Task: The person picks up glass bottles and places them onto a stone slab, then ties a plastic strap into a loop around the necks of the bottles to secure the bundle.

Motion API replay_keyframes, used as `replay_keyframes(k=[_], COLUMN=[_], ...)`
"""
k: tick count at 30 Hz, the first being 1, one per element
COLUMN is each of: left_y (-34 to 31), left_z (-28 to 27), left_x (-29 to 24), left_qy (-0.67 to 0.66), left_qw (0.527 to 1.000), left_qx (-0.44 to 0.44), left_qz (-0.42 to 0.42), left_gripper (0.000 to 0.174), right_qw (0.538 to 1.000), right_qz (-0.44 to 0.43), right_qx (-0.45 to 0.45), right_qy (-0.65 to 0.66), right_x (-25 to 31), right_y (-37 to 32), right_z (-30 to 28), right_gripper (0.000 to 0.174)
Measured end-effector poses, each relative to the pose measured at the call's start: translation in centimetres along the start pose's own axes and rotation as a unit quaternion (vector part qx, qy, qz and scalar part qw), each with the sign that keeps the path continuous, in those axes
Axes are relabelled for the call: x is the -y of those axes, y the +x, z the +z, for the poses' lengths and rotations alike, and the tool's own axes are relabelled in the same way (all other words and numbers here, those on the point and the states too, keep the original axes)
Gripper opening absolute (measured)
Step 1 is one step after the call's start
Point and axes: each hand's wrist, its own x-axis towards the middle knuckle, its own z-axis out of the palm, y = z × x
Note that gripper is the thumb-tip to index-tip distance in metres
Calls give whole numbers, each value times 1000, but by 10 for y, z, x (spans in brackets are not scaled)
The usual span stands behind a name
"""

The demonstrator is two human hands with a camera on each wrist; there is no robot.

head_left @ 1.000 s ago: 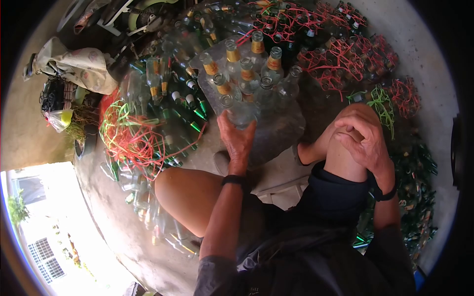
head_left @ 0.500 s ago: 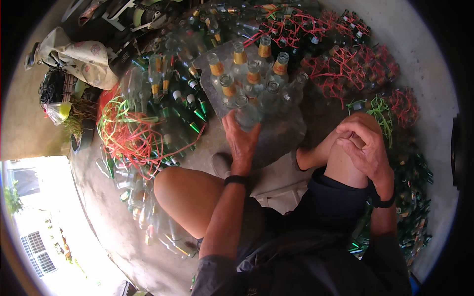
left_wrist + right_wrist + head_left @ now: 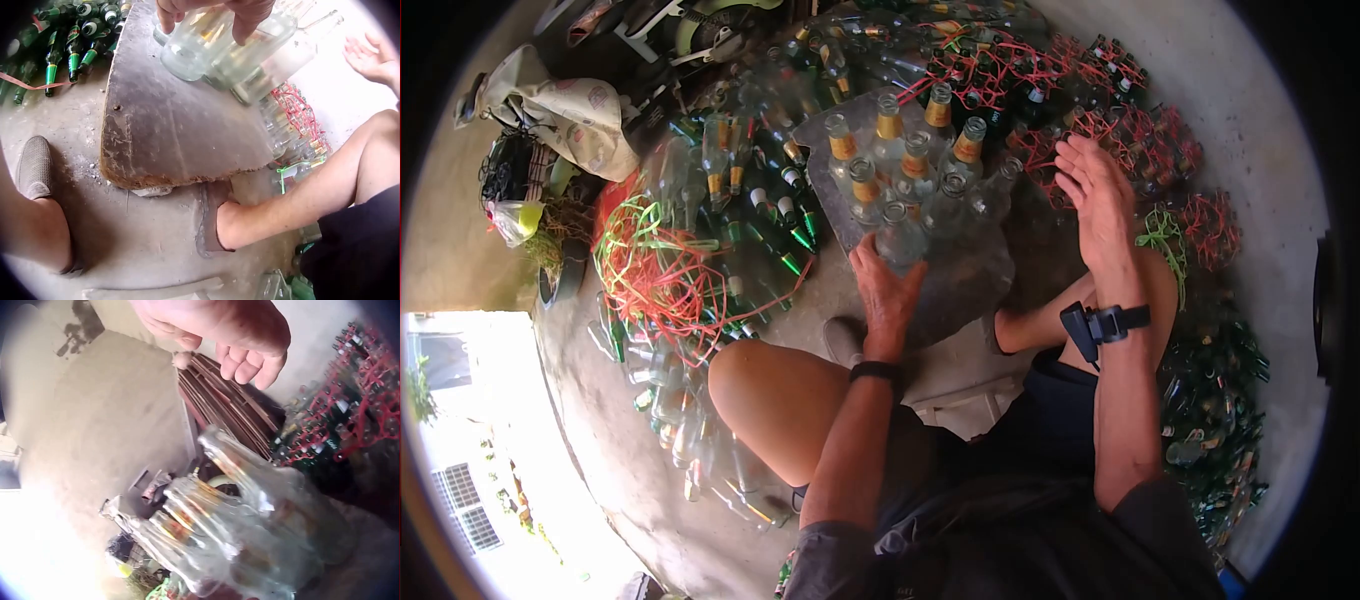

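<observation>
Clear bottle (image 3: 898, 238): stood between left hand (image 3: 886, 296)'s curled fingers and thumb, held. Right hand (image 3: 1103, 215): raised, open, empty.

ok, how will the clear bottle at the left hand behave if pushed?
Likely stiff and breakable: the bottle looks like glass. Pushed high, it may well tip, being tall and upright on the slab. Pushed away from the person, it would probably knock into the neighbouring bottles, which stand close.
</observation>
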Motion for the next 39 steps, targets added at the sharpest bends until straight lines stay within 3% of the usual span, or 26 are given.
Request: replay_keyframes(k=[2,7,8,9,10,12,13,16,20,24,27,28,32,33,36,39], left_y=[0,-7,-9,-9,-6,2,9,26,47,59,62,63,63,63,60,58], left_z=[-2,-7,-7,-6,-9,-11,-9,3,19,25,33,37,45,44,48,49], left_x=[0,18,27,32,30,28,39,42,56,50,54,60,73,72,66,65], left_qy=[-11,-22,-54,-87,-87,-215,-171,-276,-338,-331,-468,-468,-421,-427,-399,-364], left_qw=[1000,997,994,989,989,963,970,940,924,928,859,859,880,880,898,911], left_qx=[15,46,45,45,43,-17,-16,-71,-41,-64,-79,-78,-96,-86,-87,-106], left_qz=[-18,-60,-88,-115,-113,-162,-170,-188,-171,-157,-192,-193,-195,-189,-166,-163], left_gripper=[86,85,74,63,63,47,44,48,60,59,59,59,56,57,56,53], right_qw=[996,990,989,988,989,979,981,972,969,963,947,930,945,961,951,952], right_qz=[85,132,139,141,139,170,167,174,181,175,202,227,206,86,3,77], right_qx=[-2,40,51,58,59,103,94,138,156,185,213,234,213,257,310,294], right_qy=[24,4,6,7,8,43,40,71,70,86,133,172,139,58,2,21], right_x=[-29,-99,-110,-122,-130,-139,-143,-150,-152,-139,-167,-171,-161,-162,-166,-173], right_y=[12,31,34,40,45,52,54,64,64,57,74,79,68,66,69,75], right_z=[-2,-6,-6,-5,-4,-1,2,5,19,37,29,30,30,29,24,25], right_gripper=[75,85,86,86,86,85,82,78,75,67,62,59,60,62,76,77])
